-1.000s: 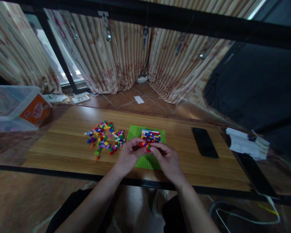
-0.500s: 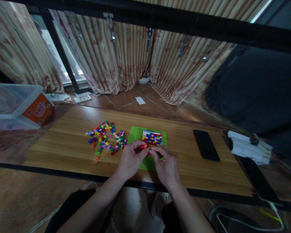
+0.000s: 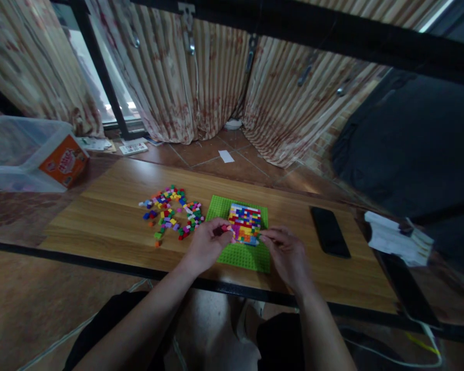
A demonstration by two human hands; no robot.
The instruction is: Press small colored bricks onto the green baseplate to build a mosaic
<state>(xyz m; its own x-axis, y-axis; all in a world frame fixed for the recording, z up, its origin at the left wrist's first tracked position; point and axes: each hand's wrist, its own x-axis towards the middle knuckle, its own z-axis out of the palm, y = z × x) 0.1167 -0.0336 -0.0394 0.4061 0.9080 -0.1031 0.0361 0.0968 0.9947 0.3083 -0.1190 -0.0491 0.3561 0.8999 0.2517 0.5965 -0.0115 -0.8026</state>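
A green studded baseplate lies on the table in front of me, with a many-coloured block of toy bricks built up on it. My left hand is closed at the block's left side, with small pinkish-red toy bricks at its fingertips. At the block's right edge, the thumb and forefinger of my right hand are pinched together. Whatever sits between those fingertips is too small to make out. Left of the baseplate, loose toy bricks of many colours are scattered in a rough ring.
A black phone rests on the wooden table to the right. Past the right end are white papers and a dark flat device with a white cable. A clear plastic bin with an orange label stands at far left.
My hands were together over the block's near part. My right hand has moved right to the block's edge, uncovering the near rows, while my left stays at the left side. The view has shifted slightly.
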